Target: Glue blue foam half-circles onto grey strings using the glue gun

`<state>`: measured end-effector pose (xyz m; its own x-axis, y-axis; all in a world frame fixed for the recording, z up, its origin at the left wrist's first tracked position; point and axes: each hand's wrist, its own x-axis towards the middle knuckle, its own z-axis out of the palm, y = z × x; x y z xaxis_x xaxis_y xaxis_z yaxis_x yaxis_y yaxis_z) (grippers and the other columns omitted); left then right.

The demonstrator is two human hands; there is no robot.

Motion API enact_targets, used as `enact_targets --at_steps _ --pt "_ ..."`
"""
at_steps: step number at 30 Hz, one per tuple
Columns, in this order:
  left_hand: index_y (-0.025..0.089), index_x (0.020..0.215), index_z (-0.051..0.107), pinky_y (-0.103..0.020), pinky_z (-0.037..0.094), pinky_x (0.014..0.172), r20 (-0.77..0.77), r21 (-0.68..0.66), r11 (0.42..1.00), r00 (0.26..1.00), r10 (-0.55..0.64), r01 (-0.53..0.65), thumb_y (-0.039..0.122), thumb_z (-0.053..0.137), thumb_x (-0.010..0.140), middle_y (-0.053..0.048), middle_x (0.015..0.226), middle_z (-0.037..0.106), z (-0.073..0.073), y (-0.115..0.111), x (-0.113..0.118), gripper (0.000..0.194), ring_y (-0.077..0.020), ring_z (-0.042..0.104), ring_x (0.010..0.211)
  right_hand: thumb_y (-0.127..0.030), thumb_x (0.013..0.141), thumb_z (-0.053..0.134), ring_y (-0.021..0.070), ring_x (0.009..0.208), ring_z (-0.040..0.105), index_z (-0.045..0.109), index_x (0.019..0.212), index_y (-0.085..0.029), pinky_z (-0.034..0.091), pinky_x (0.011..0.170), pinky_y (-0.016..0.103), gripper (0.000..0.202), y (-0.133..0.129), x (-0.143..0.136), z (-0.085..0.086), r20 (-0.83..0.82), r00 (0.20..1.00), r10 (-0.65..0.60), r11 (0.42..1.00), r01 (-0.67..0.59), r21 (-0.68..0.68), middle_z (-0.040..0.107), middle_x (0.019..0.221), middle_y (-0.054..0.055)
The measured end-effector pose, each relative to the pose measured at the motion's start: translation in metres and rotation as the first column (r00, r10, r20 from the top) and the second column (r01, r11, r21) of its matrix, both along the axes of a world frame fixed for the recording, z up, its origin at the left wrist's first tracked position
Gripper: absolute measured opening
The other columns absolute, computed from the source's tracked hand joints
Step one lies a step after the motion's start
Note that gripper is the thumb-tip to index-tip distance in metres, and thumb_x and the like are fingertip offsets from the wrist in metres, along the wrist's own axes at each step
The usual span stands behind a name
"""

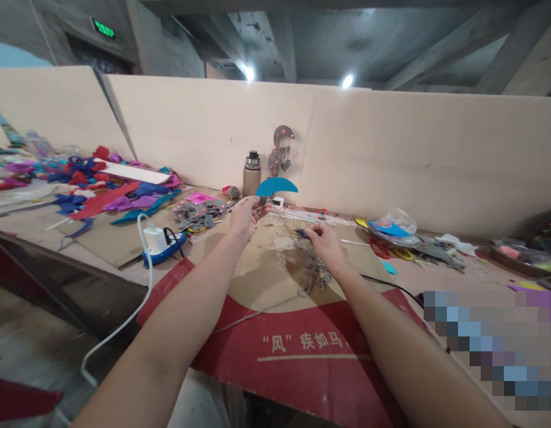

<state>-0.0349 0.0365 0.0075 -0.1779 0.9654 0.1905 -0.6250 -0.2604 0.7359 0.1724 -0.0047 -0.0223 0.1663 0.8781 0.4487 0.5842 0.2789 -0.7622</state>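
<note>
Cardboard sheet [302,351]: nearest surface, red-printed with white characters, lying flat under both forearms on the workbench [435,279].
White cable [144,285]: runs from the near left edge up to a white plug in a blue power strip [164,246], left of the left forearm.
Black cable [391,284]: lies on the cardboard just right of the right wrist.
Loose strings [314,267]: tangled grey pile on the cardboard, just below the right hand.
Right hand [322,241]: fingers curled, pinching a small dark blue piece [301,233] at the fingertips; a thin thread [286,226] runs from there up toward the left hand.
Left hand [248,215]: raised above the bench, fingers closed in a pinch on the lower edge of a blue crescent cutout [276,186], which stands up above the hand, arc uppermost.
Grey cutouts [198,213]: heap with pink dots, on the bench just left of the left hand.
Felt scraps [106,190]: red, blue, purple, spread across the far left of the bench.
Scissors [393,251]: among bags and scraps, right of the right hand.
Bottle [251,174]: brown with dark cap, upright against the beige partition [391,148], behind the left hand.
Finished sample [280,148]: grey crescent with hanging strands, fixed on the partition, right of the bottle.
</note>
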Motion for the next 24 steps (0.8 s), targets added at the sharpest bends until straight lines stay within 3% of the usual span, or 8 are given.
enact_targets --at_steps 3,6,12,15,19,22,24 --pt "0.011 0.077 0.058 -0.025 0.057 0.066 -0.007 0.027 1.0 1.0 -0.01 0.01 0.011 0.058 0.076 -0.008 0.069 0.07 0.0 -0.001 0.002 0.001 -0.0156 0.07 0.065 -0.038 0.084 0.041 0.0168 0.065 0.051 0.055 0.064 -0.02 0.035 0.066 0.03 0.031 0.003 0.011 0.001 0.125 0.992 0.01 0.999 -0.015 0.037 0.061 0.067 0.003" --pt "0.011 0.078 0.06 -0.024 0.057 0.068 0.036 0.036 0.998 0.998 -0.053 0.052 0.012 0.058 0.077 -0.006 0.067 0.069 0.006 -0.005 0.002 0.002 -0.0142 0.07 0.065 -0.035 0.084 0.043 0.0188 0.072 0.053 0.058 0.068 -0.019 0.037 0.071 0.031 0.027 0.014 0.028 -0.007 0.228 0.97 -0.084 0.991 0.058 0.119 0.064 0.074 0.007" --pt "0.013 0.08 0.062 -0.013 0.055 0.067 0.363 0.057 0.992 0.924 -0.123 0.11 0.018 0.054 0.085 -0.003 0.073 0.07 0.03 -0.016 -0.016 0.01 -0.0075 0.069 0.067 -0.035 0.081 0.052 0.0203 0.076 0.056 0.066 0.085 -0.015 0.04 0.076 0.034 0.025 0.028 0.042 -0.026 0.24 0.953 -0.187 0.981 0.194 -0.005 0.066 0.083 0.01" --pt "0.014 0.08 0.062 -0.011 0.054 0.069 0.431 0.099 0.99 0.893 -0.131 0.097 0.018 0.049 0.089 -0.003 0.079 0.071 0.034 -0.019 -0.023 0.016 -0.006 0.069 0.071 -0.035 0.082 0.051 0.0201 0.083 0.056 0.066 0.091 -0.015 0.041 0.08 0.034 0.026 0.024 0.029 -0.024 0.278 0.951 -0.134 0.991 0.122 0.059 0.066 0.092 0.011" --pt "0.014 0.079 0.062 -0.011 0.055 0.071 0.43 0.112 0.993 0.898 -0.089 0.045 0.019 0.05 0.089 -0.004 0.08 0.071 0.035 -0.019 -0.025 0.016 -0.0074 0.07 0.076 -0.031 0.081 0.05 0.0177 0.078 0.055 0.066 0.084 -0.016 0.041 0.077 0.032 0.021 0.016 0.013 -0.018 0.292 0.956 0.034 0.999 -0.037 0.005 0.066 0.083 0.007" --pt "0.013 0.081 0.063 -0.013 0.056 0.069 0.368 0.091 0.992 0.922 -0.117 0.089 0.018 0.053 0.088 -0.005 0.077 0.071 0.033 -0.019 -0.019 0.013 -0.0096 0.07 0.076 -0.031 0.08 0.052 0.0173 0.077 0.056 0.066 0.083 -0.016 0.043 0.078 0.033 0.021 0.009 0.005 -0.014 0.187 0.976 0.109 0.994 -0.108 -0.015 0.067 0.081 0.005" --pt "0.011 0.082 0.064 -0.015 0.057 0.07 0.297 0.1 0.984 0.94 -0.169 0.146 0.017 0.054 0.087 -0.006 0.076 0.071 0.029 -0.02 -0.012 0.012 -0.0108 0.07 0.074 -0.035 0.08 0.053 0.0181 0.082 0.059 0.067 0.088 -0.017 0.045 0.083 0.035 0.024 0.002 -0.005 -0.011 0.038 0.97 0.238 0.97 -0.236 -0.049 0.069 0.086 0.006"
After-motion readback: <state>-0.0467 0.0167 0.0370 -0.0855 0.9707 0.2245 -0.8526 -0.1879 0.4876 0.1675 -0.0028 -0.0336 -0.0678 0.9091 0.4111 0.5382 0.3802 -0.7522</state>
